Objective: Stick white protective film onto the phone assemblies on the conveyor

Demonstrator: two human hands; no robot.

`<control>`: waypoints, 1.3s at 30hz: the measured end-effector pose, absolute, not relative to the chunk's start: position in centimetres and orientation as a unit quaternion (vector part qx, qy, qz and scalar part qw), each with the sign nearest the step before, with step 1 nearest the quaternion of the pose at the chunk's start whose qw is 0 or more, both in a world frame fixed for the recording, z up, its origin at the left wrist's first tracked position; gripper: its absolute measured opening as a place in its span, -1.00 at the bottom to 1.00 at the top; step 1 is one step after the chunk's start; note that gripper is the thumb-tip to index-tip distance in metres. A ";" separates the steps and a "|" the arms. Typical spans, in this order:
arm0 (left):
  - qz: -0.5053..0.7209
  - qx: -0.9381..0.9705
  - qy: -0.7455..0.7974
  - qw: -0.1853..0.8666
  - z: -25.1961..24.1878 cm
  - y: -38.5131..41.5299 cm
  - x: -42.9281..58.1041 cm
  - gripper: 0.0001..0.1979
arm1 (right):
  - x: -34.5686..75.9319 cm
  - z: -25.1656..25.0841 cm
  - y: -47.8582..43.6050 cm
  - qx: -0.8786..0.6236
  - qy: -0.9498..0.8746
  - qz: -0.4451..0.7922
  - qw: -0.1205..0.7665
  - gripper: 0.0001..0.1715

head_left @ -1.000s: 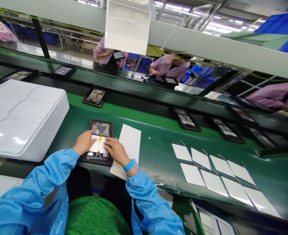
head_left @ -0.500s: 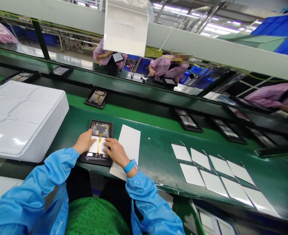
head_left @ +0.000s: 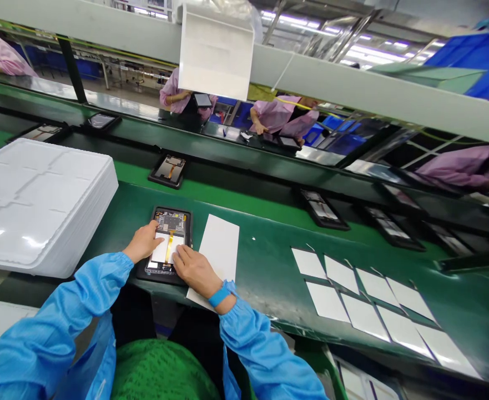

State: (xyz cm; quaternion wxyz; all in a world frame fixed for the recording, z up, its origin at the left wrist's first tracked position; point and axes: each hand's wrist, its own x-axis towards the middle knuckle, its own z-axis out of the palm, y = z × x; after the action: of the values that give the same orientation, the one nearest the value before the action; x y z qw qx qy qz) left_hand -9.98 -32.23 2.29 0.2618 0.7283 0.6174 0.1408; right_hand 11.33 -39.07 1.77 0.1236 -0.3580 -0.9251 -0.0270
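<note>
An opened tablet [head_left: 170,221] lies in a black tray [head_left: 155,274] close to the table's front edge, its circuit board bare at the top. Below the board is a white battery [head_left: 159,251], crossed by a yellow ribbon cable [head_left: 170,247]. My left hand [head_left: 143,242] grips the tablet's left side, thumb over the battery's edge. With fingers bent and close together, my right hand [head_left: 194,268] presses on the right side of the battery and tablet, hiding that lower corner. A white sheet [head_left: 220,247] lies just right of the tray, partly under my right wrist.
A tall stack of white plastic trays [head_left: 44,200] stands at left. Several white battery packs [head_left: 327,300] lie in two rows on the right. Beyond a green conveyor strip [head_left: 236,197] with more tablets [head_left: 169,169], people in pink [head_left: 271,114] work.
My right hand has shifted slightly down, its fingers now closer together at the battery's right edge. My left hand stays put. Tablets on the conveyor have moved slightly to the right.
</note>
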 end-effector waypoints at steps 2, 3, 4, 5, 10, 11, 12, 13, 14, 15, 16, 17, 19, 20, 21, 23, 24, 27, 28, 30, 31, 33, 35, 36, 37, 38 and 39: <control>0.140 0.730 0.616 0.262 2.3 -32.2 -10.0 -0.63 | 11.5 1.3 -39.0 -0.342 -0.930 -0.041 0.123 -0.70; 0.139 0.730 0.615 0.262 2.3 -32.2 -10.0 -0.64 | 11.5 1.2 -39.0 -0.335 -0.933 -0.048 0.121 -0.68; 0.138 0.731 0.615 0.261 2.4 -32.2 -10.0 -0.64 | 11.6 1.1 -39.0 -0.329 -0.935 -0.053 0.120 -0.67; 0.137 0.732 0.614 0.261 2.4 -32.3 -10.0 -0.64 | 11.6 1.0 -39.0 -0.325 -0.937 -0.056 0.119 -0.66; 0.135 0.733 0.614 0.259 2.5 -32.2 -10.0 -0.65 | 11.7 1.4 -39.0 -0.311 -0.942 -0.066 0.111 -0.62; 0.133 0.733 0.614 0.259 2.5 -32.2 -10.0 -0.66 | 11.7 1.6 -39.0 -0.307 -0.943 -0.079 0.102 -0.62; 0.132 0.733 0.615 0.258 2.4 -32.1 -10.1 -0.68 | 11.7 1.9 -38.9 -0.304 -0.944 -0.092 0.092 -0.62; 0.130 0.733 0.615 0.258 2.3 -32.0 -10.1 -0.70 | 11.6 2.3 -38.9 -0.301 -0.944 -0.103 0.083 -0.61; 0.129 0.734 0.615 0.258 2.3 -31.9 -10.2 -0.72 | 11.6 2.6 -38.8 -0.300 -0.945 -0.108 0.076 -0.61; 0.128 0.734 0.615 0.258 2.2 -31.8 -10.2 -0.73 | 11.5 3.0 -38.6 -0.300 -0.945 -0.109 0.071 -0.60; 0.127 0.734 0.615 0.257 2.2 -31.8 -10.2 -0.73 | 11.5 3.2 -38.5 -0.300 -0.945 -0.109 0.067 -0.60; 0.126 0.735 0.615 0.256 2.1 -31.8 -10.2 -0.73 | 11.5 3.4 -38.5 -0.300 -0.945 -0.111 0.067 -0.60; 0.124 0.736 0.616 0.251 2.2 -31.9 -10.2 -0.71 | 11.5 3.3 -38.4 -0.291 -0.946 -0.118 0.079 -0.61; 0.123 0.737 0.617 0.248 2.2 -32.0 -10.1 -0.70 | 11.6 3.0 -38.4 -0.283 -0.947 -0.122 0.091 -0.63; 0.121 0.738 0.617 0.244 2.3 -32.1 -10.1 -0.70 | 11.7 2.6 -38.4 -0.277 -0.947 -0.124 0.105 -0.64; 0.116 0.741 0.618 0.238 2.5 -32.3 -9.9 -0.69 | 11.9 1.8 -38.5 -0.270 -0.947 -0.120 0.125 -0.65; 0.112 0.742 0.617 0.235 2.6 -32.4 -9.9 -0.69 | 12.0 1.5 -38.6 -0.271 -0.947 -0.117 0.129 -0.65; 0.101 0.750 0.613 0.227 2.7 -32.6 -9.7 -0.72 | 12.1 0.7 -38.8 -0.278 -0.946 -0.112 0.124 -0.65; 0.097 0.753 0.611 0.224 2.7 -32.6 -9.6 -0.72 | 12.0 0.6 -38.8 -0.281 -0.945 -0.110 0.122 -0.65; 0.090 0.758 0.609 0.217 2.7 -32.6 -9.5 -0.72 | 11.9 0.6 -38.9 -0.289 -0.944 -0.102 0.120 -0.64; 0.087 0.759 0.609 0.214 2.7 -32.6 -9.4 -0.72 | 11.8 0.6 -39.0 -0.290 -0.945 -0.097 0.119 -0.64; 0.079 0.762 0.608 0.209 2.6 -32.6 -9.3 -0.72 | 11.7 0.7 -39.0 -0.289 -0.946 -0.095 0.114 -0.63; 0.073 0.766 0.606 0.203 2.5 -32.6 -9.2 -0.72 | 11.6 0.8 -39.0 -0.285 -0.947 -0.102 0.104 -0.62; 0.070 0.768 0.604 0.201 2.5 -32.6 -9.2 -0.73 | 11.6 0.8 -39.0 -0.284 -0.948 -0.106 0.098 -0.61; 0.067 0.770 0.603 0.199 2.5 -32.5 -9.1 -0.73 | 11.6 0.9 -39.0 -0.284 -0.948 -0.109 0.092 -0.61; 0.064 0.771 0.602 0.197 2.4 -32.5 -9.1 -0.73 | 11.6 0.9 -39.0 -0.286 -0.948 -0.109 0.087 -0.61; 0.061 0.773 0.601 0.195 2.4 -32.5 -9.1 -0.74 | 11.6 0.9 -39.0 -0.289 -0.948 -0.107 0.084 -0.61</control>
State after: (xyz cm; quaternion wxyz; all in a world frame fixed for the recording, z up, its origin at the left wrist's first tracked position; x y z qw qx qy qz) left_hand -9.11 -32.54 2.44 0.1949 0.7726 0.6011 0.0609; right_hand 11.61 -39.04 0.89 0.0837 -0.2893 -0.9475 -0.1073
